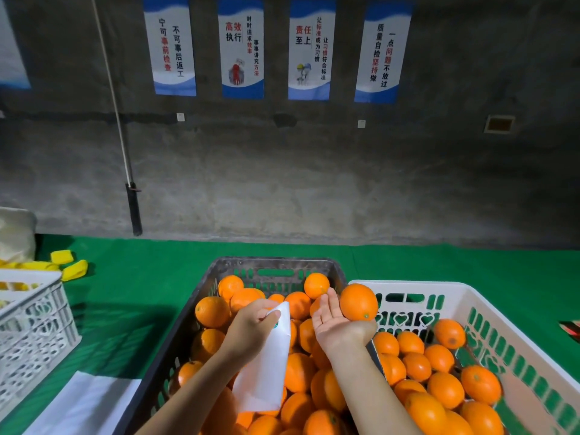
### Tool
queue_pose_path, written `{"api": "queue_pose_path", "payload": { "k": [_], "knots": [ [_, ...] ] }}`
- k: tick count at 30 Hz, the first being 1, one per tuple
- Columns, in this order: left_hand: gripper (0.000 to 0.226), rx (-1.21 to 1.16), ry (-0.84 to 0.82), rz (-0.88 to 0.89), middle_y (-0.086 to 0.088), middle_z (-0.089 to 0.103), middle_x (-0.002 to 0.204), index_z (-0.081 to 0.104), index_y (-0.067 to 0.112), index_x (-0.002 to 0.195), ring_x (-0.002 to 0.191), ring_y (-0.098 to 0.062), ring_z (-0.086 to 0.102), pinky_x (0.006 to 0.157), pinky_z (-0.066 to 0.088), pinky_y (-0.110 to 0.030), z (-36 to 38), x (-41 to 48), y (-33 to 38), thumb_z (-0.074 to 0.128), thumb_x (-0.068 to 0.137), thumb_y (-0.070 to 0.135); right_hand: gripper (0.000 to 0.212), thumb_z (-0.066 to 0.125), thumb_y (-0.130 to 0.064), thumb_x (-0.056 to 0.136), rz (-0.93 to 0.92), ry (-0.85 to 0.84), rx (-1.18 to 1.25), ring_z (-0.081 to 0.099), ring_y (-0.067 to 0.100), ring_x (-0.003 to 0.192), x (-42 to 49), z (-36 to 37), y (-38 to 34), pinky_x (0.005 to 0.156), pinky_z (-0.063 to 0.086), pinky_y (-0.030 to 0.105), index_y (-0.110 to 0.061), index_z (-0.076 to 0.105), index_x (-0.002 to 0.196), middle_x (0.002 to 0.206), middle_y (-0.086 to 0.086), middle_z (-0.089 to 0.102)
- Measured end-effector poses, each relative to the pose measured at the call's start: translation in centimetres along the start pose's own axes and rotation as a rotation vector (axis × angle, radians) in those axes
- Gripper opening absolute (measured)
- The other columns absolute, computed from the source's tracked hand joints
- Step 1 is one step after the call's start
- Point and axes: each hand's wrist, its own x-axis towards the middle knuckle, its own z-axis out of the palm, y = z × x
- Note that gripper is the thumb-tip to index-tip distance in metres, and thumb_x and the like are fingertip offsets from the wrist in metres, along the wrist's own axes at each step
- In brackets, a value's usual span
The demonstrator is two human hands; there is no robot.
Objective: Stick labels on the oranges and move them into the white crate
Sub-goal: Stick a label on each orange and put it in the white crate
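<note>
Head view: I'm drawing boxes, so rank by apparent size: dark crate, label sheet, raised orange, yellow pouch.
1. dark crate
2. label sheet
3. raised orange
4. yellow pouch, farther off, so true size unsure

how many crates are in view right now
3: a dark crate in the middle, full of oranges; a white crate on its right, partly filled; a second white crate at the left edge, cut off by the frame. Others may sit out of view.
</note>
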Motion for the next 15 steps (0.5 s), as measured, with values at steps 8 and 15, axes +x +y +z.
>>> {"api": "queue_pose_path", "payload": {
  "k": [8,15],
  "knots": [
    [0.021,-0.168,0.040,-0.166,-0.003,0.050,0.049,0.069,0.007,0.090,0.043,-0.016,0.045,0.040,0.036,-0.022,-0.3,0.1,0.5,0.061,0.097,0.026,0.074,0.020,-0.063,0.099,-0.081,-0.015,-0.139,0.050,0.034,0.129,0.2,-0.2,0.3,0.096,0.039,0.042,-0.009,0.055,0.137,0.138,0.012,0.057],
    [0.039,-0.170,0.017,-0.217,0.004,0.050,0.042,0.056,0.010,0.061,0.044,-0.012,0.050,0.041,0.039,-0.019,-0.4,-0.2,1.2,0.057,0.099,0.023,0.028,0.050,-0.018,0.094,-0.519,-0.022,-1.222,0.041,0.019,0.059,-0.6,-0.4,2.7,0.055,0.031,0.036,-0.014,0.055,0.066,0.063,0.004,0.053]
  ]
}}
